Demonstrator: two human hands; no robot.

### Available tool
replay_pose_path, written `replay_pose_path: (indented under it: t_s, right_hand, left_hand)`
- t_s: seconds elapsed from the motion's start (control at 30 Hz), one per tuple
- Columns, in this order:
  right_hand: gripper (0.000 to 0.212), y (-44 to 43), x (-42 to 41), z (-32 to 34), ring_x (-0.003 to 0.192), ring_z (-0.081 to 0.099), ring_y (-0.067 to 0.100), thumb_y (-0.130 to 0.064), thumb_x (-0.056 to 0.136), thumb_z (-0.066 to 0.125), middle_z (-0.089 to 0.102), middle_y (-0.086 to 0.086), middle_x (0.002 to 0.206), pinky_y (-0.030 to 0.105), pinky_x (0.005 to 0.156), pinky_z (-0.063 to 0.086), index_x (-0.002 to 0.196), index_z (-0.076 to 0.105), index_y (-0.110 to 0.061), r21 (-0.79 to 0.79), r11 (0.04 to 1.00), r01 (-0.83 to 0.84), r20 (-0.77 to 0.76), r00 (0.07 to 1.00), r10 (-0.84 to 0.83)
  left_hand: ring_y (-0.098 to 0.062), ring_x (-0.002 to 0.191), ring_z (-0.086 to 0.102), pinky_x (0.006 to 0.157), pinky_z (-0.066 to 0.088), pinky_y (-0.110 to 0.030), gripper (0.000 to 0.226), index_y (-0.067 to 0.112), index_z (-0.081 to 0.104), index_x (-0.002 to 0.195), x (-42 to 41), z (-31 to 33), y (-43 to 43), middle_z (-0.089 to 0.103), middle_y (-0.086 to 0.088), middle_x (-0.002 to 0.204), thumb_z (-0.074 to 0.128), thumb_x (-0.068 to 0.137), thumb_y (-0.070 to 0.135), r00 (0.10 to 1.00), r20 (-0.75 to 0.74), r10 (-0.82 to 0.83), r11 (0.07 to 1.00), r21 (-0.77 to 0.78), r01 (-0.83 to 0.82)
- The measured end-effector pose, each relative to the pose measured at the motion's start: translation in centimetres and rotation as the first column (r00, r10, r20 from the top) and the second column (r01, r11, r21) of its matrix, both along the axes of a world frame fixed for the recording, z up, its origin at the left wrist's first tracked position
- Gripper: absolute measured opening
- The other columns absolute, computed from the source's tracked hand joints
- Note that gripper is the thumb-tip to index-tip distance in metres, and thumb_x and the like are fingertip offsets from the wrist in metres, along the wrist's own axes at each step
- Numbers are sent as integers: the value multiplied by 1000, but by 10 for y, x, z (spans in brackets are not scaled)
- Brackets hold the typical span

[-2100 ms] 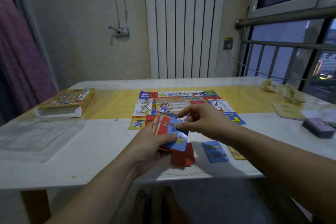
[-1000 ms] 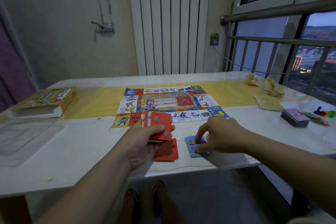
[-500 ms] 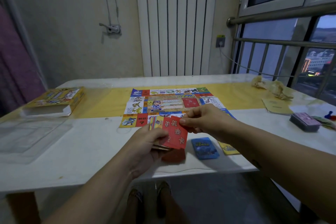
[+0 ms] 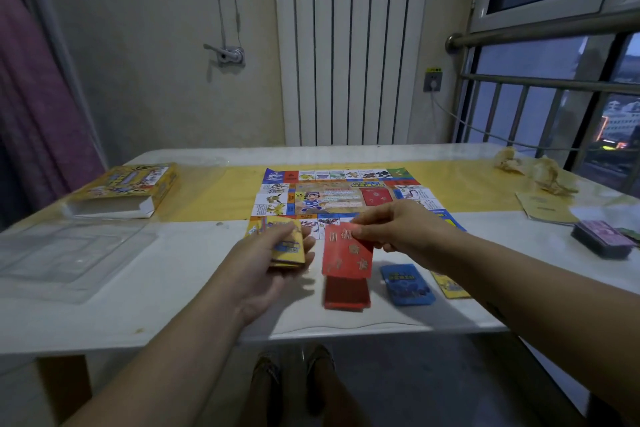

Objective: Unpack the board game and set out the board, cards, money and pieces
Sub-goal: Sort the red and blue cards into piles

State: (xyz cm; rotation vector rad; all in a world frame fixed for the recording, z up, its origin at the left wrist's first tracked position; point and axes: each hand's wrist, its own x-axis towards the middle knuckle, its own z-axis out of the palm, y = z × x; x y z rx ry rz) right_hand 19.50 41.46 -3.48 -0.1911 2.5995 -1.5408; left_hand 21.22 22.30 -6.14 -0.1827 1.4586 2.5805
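The colourful game board lies flat in the middle of the table. My left hand grips a small deck of cards with a yellow card on top. My right hand pinches a red card by its upper edge, just above a red card pile near the table's front edge. A blue card pile and a yellow card lie to the right of it.
The yellow game box and a clear plastic tray sit at the left. A purple stack of cards, a booklet and crumpled wrapping lie at the right. A radiator and window rail stand behind the table.
My right hand laid a blue card on the blue pile, then drew a red card off the deck in my left hand and carried it over the red pile. A yellow card now tops the deck.
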Motion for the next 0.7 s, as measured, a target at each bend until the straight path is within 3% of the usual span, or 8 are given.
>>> replay_pose_path:
  t_s: [0.1,0.23,0.4,0.5,0.6,0.63,0.7]
  right_hand:
    - [18,-5,3,-5,70,51,7,-18,86,66,67,-3,83,19,61,40,104,70,-20,132,988,-77,10,997,76]
    - [20,-8,3,-11,80,57,2,-19,85,69,67,-9,88,15,63,42,104,71,-18,166,984,-65,29,998,61]
    - [19,-11,2,-22,82,60,2,-18,84,69,68,-4,92,14,66,47,103,70,-15,275,959,-69,-34,996,82]
    - [19,-12,2,-29,87,59,6,-29,84,70,65,-8,93,25,79,51,101,70,-22,440,897,-33,-95,992,84]
    - [24,-13,4,-33,89,53,6,-46,81,68,55,-14,90,35,88,45,100,66,-32,648,760,55,-176,981,79]
    - [25,-13,4,-32,88,51,6,-47,81,67,52,-15,89,33,86,44,101,65,-32,642,762,84,-224,971,82]
    - [23,-12,5,-24,83,53,3,-41,84,65,55,-14,88,26,75,43,102,65,-27,420,905,72,-273,961,50]
  left_hand:
    - [-25,84,63,71,51,-35,23,-7,56,107,-3,6,-16,64,-21,96,44,94,8,998,62,15,997,79,-20]
    - [-26,87,62,75,50,-37,24,-7,57,98,2,6,-17,63,-22,96,35,92,0,996,83,-27,995,96,19]
    - [-26,80,70,67,59,-38,32,-9,48,120,1,-1,-14,65,-24,103,33,92,-9,997,28,-72,994,79,70]
    - [-22,75,72,64,59,-33,31,-6,51,118,3,-2,-11,68,-22,102,37,91,-12,995,-33,-92,996,14,92]
    - [-22,79,72,68,58,-32,27,0,57,105,8,-3,-8,72,-14,93,41,89,-15,989,-83,-120,991,-67,114]
    - [-22,82,72,68,58,-32,27,2,58,103,10,-4,-7,72,-14,94,42,89,-15,987,-94,-132,988,-94,123]
    - [-23,83,72,68,58,-32,27,6,58,104,12,-4,-5,73,-15,96,47,88,-13,981,-107,-161,980,-136,146]
